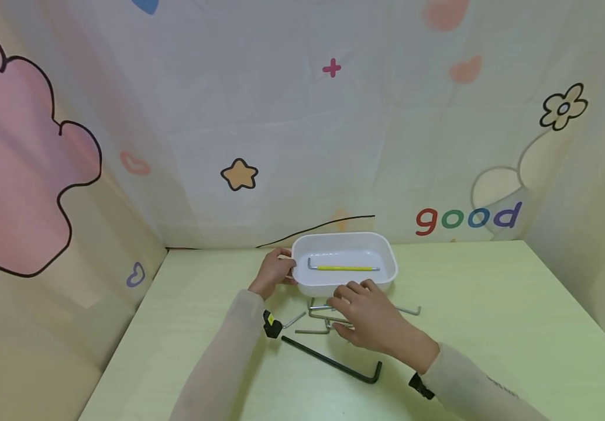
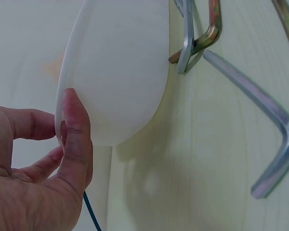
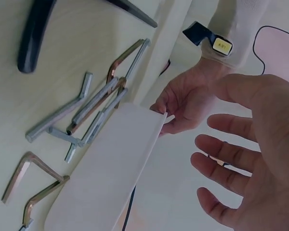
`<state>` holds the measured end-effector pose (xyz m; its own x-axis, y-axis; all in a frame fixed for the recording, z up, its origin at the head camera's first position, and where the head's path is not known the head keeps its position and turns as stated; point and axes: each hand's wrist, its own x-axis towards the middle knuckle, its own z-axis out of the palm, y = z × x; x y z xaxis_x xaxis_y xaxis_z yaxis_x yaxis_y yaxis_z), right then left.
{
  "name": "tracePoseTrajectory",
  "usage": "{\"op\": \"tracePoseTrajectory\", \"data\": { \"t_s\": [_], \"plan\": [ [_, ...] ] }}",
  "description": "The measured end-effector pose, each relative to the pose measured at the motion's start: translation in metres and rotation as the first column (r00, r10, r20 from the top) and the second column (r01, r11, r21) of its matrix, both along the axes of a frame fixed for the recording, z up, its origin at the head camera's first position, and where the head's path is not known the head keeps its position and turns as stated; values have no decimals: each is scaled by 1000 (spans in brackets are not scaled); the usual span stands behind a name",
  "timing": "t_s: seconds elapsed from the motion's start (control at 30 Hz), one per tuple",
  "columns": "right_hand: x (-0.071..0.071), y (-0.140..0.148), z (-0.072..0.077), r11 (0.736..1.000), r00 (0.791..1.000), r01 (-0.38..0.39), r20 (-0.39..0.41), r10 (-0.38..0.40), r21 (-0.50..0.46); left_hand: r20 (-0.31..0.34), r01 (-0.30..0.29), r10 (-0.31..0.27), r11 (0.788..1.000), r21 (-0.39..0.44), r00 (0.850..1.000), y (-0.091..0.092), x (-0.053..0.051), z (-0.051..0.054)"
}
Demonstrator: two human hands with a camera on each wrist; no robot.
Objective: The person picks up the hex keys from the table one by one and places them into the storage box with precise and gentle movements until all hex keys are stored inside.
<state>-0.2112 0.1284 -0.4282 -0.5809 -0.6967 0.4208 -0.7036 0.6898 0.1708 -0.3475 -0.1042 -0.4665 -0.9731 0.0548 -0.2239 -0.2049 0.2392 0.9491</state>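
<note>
My left hand (image 1: 275,272) pinches the left end of a white tub (image 1: 310,289), its fingers at the rim; the left wrist view shows the hand (image 2: 48,159) on the tub wall (image 2: 115,72). In the tub lies a yellow-sleeved hex key (image 1: 347,269). Over the near side of the tub, above the loose hex keys, is my right hand (image 1: 373,320), holding nothing, fingers spread and slightly bent; the right wrist view shows this hand (image 3: 253,154) with empty fingers. Silver and bronze hex keys (image 3: 58,118) lie in a loose pile beside the tub.
A large black hex key (image 1: 329,359) lies on the pale green table (image 1: 481,327) nearer to me than the pile. Behind the tub hangs a printed cloth backdrop (image 1: 281,117), and patterned cloth also stands at both sides.
</note>
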Motion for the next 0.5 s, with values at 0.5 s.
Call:
{"op": "tracePoseTrajectory", "data": {
  "t_s": [0.5],
  "plan": [
    [23, 4, -16, 992, 988, -13, 152, -6, 126, 7, 6, -6, 1000, 2, 1000, 0, 0, 2]
  ]
}}
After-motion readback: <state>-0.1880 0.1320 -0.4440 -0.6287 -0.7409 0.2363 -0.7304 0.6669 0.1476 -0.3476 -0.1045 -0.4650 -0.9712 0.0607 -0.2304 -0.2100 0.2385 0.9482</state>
